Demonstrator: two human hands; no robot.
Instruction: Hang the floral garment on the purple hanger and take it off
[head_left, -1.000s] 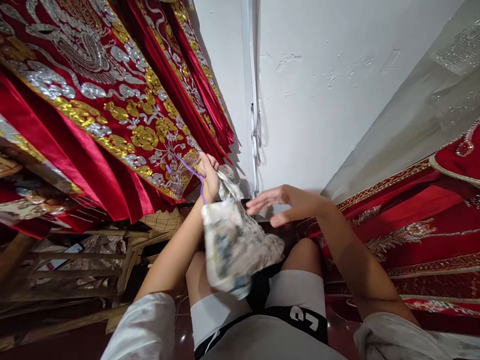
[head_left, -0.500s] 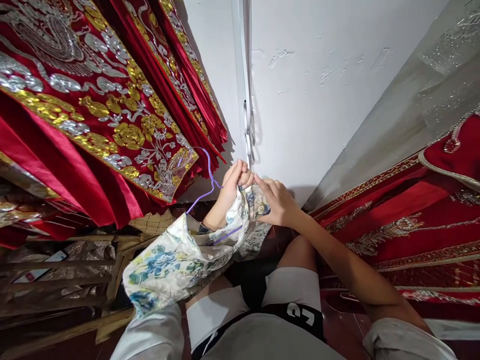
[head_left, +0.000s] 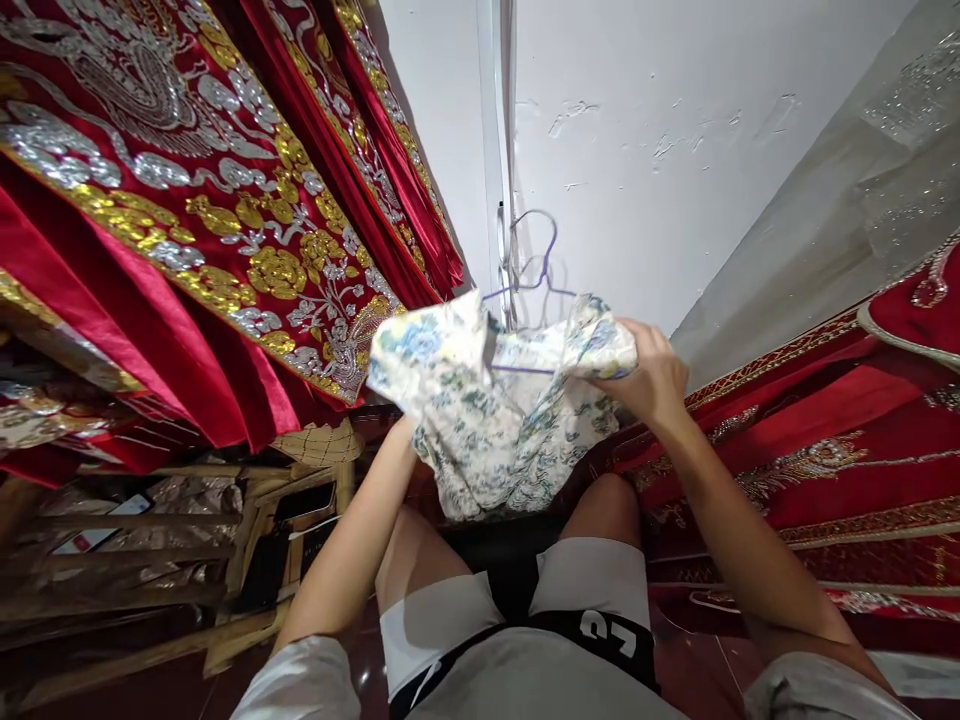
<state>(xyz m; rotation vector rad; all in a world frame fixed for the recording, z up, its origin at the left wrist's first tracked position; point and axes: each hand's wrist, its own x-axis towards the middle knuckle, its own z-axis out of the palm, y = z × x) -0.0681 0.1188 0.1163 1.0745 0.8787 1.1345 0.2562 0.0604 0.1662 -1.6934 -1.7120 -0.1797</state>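
A white floral dress or top [head_left: 480, 420] with blue and yellow print hangs spread between my hands. A thin purple hanger [head_left: 544, 272] sits inside its neckline, hook upward, its lower bar crossing the open neck. My right hand [head_left: 654, 375] is closed on the right shoulder of the garment, fingers mostly behind the cloth. On the other side, my left forearm [head_left: 360, 520] reaches up under the left sleeve, and the fabric hides that hand and its fingers. The hem falls just above my knees.
Red garments with gold and silver embroidery [head_left: 277, 270] hang at the left. More beaded red cloth [head_left: 810, 460] and sheer white fabric [head_left: 862, 200] stand at the right. Ahead is a white wall [head_left: 615, 120]. A wooden rack [head_left: 240, 540] holding a phone [head_left: 304, 502] is at lower left.
The garment has swung from the lower left to the centre and now faces upright. The hanger has gone into its neckline. My hands have parted, the right one moving outward to the shoulder.
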